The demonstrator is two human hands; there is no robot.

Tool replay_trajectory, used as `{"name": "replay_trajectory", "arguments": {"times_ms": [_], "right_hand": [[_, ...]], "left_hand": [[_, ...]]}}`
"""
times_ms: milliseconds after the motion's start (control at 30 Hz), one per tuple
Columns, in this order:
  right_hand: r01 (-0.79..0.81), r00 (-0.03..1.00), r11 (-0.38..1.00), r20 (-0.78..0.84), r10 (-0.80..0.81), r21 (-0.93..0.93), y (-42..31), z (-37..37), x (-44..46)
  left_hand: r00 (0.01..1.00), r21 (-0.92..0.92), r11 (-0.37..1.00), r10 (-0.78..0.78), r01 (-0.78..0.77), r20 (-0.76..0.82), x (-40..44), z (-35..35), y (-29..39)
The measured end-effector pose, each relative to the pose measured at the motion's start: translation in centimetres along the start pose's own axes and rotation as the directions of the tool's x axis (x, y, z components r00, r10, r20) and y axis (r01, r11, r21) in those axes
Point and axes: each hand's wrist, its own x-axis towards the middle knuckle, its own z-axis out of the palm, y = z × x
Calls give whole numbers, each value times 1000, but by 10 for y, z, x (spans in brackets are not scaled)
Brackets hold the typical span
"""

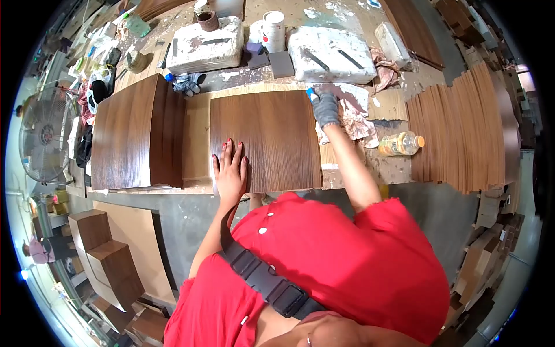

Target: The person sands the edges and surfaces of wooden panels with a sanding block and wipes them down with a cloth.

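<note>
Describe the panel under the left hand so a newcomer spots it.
On the worktable, look between the left panel stack and the right panel stack. There, a dark brown wood-grain panel lies flat. Unlike those neighbours, it has the bare left hand on it and the gloved right hand at its far right corner.

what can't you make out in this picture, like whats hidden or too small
- Head view: what the small blue thing is; the gloved right hand partly covers it.
- Head view: the palm of the left hand; the back of the hand hides it.
- Head view: the underside of the panel; its top face hides it.
- Head view: any print on the bottle; too small to read.
</note>
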Motion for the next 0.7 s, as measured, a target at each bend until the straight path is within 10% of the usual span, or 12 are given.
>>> {"name": "replay_trajectory", "arguments": {"times_ms": [133, 267, 700], "right_hand": [[180, 976, 978, -103, -191, -105, 6, -16, -58], [73, 997, 987, -30, -70, 145, 15, -20, -52], [116, 987, 993, 110, -119, 33, 0, -70, -156]], "left_hand": [[998, -16, 999, -30, 31, 51, 0, 2, 0], [1000, -15, 1000, -7, 7, 18, -2, 8, -2], [998, 0, 1000, -25, 25, 49, -1, 12, 1]]}}
